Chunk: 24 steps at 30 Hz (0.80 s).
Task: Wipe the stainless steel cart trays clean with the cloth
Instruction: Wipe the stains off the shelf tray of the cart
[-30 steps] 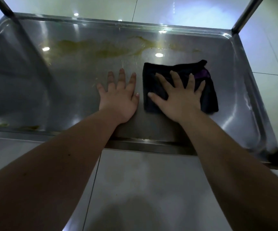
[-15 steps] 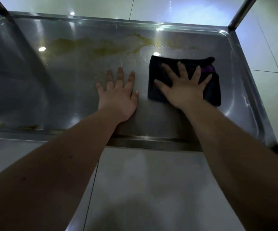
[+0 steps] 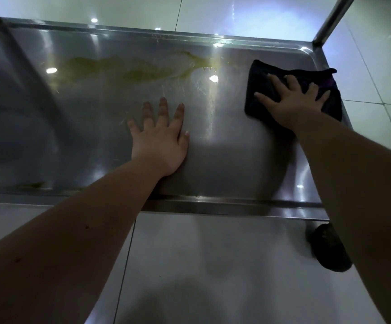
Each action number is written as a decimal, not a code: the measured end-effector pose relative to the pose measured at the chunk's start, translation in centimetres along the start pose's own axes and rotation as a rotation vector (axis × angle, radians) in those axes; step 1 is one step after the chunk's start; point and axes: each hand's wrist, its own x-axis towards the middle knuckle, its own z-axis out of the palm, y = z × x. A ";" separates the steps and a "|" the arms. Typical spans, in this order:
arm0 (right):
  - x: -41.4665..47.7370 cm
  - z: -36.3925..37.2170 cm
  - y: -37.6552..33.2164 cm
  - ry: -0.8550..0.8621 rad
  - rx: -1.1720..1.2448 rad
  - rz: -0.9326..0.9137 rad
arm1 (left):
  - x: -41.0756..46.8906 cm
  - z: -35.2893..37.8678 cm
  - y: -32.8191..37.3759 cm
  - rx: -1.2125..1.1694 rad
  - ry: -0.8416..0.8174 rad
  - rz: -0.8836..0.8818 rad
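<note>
The right hand point(image 3: 290, 101), fingers straight and spread, is pressing flat on the dark folded cloth point(image 3: 260, 69), which is lying in the far right corner of the stainless steel tray point(image 3: 236, 164), against its right rim. The left hand point(image 3: 159, 139), open with fingers extended, is resting palm-down on bare metal near the tray's middle, well apart from the cloth. A yellowish-green smear point(image 3: 124, 69) is running along the far side, left of the cloth. A black caster wheel point(image 3: 330, 249) is showing below the near right corner.

Black cloth point(image 3: 260, 90) with purple patch; silvery tray point(image 3: 236, 160) smeared yellow-green.
</note>
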 end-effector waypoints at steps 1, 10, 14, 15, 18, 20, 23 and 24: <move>-0.5 0.1 0.2 0.000 -0.006 -0.020 | 0.0 -0.1 0.0 0.001 -0.004 0.001; -9.7 1.9 0.9 0.014 0.000 -0.063 | -0.1 -0.5 0.4 -0.007 -0.027 -0.006; -14.6 3.0 2.3 0.013 -0.038 -0.061 | -0.2 -0.8 0.3 -0.028 -0.043 -0.003; -15.5 3.2 2.5 0.008 -0.039 -0.047 | -0.3 -0.8 0.3 -0.032 -0.048 0.001; -17.3 3.5 2.2 -0.014 -0.004 0.003 | -0.5 -0.8 0.3 -0.035 -0.064 0.006; -18.2 3.8 0.5 -0.007 -0.013 -0.022 | -0.6 -1.0 0.3 -0.041 -0.071 -0.001; -19.3 4.3 -4.3 -0.015 -0.035 -0.124 | -0.7 -1.2 0.3 -0.040 -0.085 -0.003; -19.5 4.5 -6.1 -0.025 -0.047 -0.143 | -0.7 -1.3 0.2 -0.038 -0.094 -0.002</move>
